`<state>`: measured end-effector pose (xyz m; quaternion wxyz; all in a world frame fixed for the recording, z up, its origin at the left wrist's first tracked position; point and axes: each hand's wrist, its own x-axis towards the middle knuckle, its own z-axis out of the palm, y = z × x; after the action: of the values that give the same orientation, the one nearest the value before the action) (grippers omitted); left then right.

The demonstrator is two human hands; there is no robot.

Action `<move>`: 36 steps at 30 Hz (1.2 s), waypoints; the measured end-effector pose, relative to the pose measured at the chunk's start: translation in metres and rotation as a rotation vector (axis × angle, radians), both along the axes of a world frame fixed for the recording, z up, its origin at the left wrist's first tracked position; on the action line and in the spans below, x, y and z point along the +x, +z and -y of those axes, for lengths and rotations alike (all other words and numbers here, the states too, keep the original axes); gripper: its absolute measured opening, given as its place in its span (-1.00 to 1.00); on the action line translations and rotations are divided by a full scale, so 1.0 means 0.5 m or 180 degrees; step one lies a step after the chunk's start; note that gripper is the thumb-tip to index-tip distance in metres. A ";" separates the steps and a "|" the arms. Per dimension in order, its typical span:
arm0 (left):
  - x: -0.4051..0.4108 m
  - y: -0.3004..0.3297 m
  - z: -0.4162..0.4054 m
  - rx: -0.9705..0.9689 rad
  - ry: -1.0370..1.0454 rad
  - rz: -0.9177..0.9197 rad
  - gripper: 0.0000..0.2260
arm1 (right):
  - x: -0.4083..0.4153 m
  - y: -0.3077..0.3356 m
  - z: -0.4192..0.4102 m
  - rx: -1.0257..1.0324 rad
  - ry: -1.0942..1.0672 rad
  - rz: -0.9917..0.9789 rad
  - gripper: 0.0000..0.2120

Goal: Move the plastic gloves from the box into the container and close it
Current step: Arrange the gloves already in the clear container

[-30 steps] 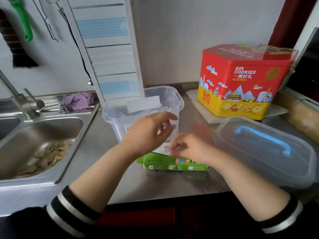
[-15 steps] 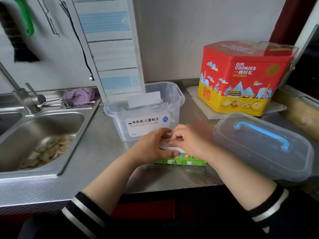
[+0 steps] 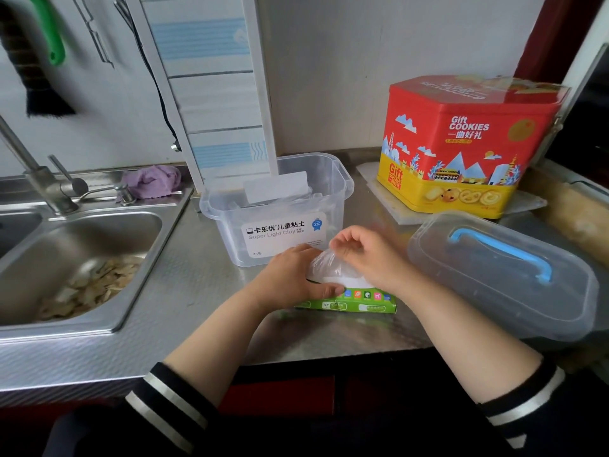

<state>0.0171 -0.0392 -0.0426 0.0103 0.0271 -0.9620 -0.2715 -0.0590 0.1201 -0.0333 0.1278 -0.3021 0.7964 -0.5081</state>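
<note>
A flat green glove box point(image 3: 359, 301) lies on the steel counter in front of me. My left hand point(image 3: 290, 278) presses down on its left end. My right hand point(image 3: 365, 255) pinches a clear plastic glove point(image 3: 329, 267) that bulges up out of the box top. Just behind stands the clear plastic container point(image 3: 276, 209) with a white label, open, with some clear plastic and a white card inside. Its clear lid point(image 3: 501, 275) with a blue handle lies on the counter to the right.
A red and yellow cookie tin point(image 3: 461, 143) stands at the back right on a white board. A steel sink point(image 3: 75, 258) with scraps in it and a tap point(image 3: 43, 179) are at the left. A purple cloth point(image 3: 151, 183) lies behind the sink.
My left hand came down from the container to the box and now holds it. My right hand has lifted, drawing a glove up out of the box.
</note>
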 end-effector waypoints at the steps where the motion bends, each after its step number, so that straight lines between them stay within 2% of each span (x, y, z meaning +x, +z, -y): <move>1: -0.001 0.000 -0.001 -0.0001 0.0003 -0.0002 -0.30 | -0.002 0.000 -0.002 0.0342 0.0077 -0.0091 -0.64; 3: -0.003 0.002 -0.002 -0.0007 -0.0011 0.0027 -0.36 | -0.006 -0.004 -0.002 0.0647 0.0091 -0.0291 -0.78; 5: -0.003 0.003 -0.002 -0.0027 -0.0008 0.0076 -0.43 | -0.004 -0.002 -0.001 0.0412 -0.0060 -0.0307 -0.95; 9: -0.004 0.002 0.000 0.0079 0.0007 0.0080 -0.44 | 0.015 0.025 -0.002 -0.0771 -0.0374 0.0217 -0.92; 12: -0.004 0.002 0.001 -0.0020 0.0013 0.0062 -0.60 | 0.010 0.041 -0.014 -0.1642 -0.0620 0.0799 -0.83; 14: -0.003 0.003 0.002 -0.0047 -0.0012 0.0009 -0.61 | 0.007 0.045 -0.018 -0.1963 -0.0754 0.1060 -0.77; 16: -0.002 0.005 0.002 -0.0083 -0.0068 -0.0031 -0.53 | 0.007 0.048 -0.016 -0.2220 -0.0846 0.1286 -0.74; 20: 0.001 0.015 -0.003 -0.0148 -0.0111 -0.0022 -0.46 | 0.004 0.059 -0.008 -0.2652 -0.0952 0.1499 -0.79; 25: 0.002 0.029 -0.009 -0.0364 -0.0114 0.0095 -0.51 | 0.000 0.071 0.011 -0.2649 -0.0880 0.1377 -0.73; 31: 0.001 0.031 -0.020 -0.0624 -0.0106 0.0067 -0.53 | 0.012 0.084 0.046 -0.2564 -0.0798 0.1264 -0.85; 34: -0.006 0.020 -0.028 -0.0693 -0.0040 0.0013 -0.49 | 0.032 0.114 0.057 -0.2460 -0.0658 0.0885 -0.80; 36: -0.005 0.011 -0.028 -0.0681 0.0030 -0.0069 -0.42 | 0.041 0.146 0.058 -0.2454 -0.0616 0.0294 -0.76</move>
<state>0.0146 -0.0249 -0.0373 0.0248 0.0275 -0.9852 -0.1676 -0.0386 0.0910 0.0397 -0.0077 -0.2283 0.5655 -0.7925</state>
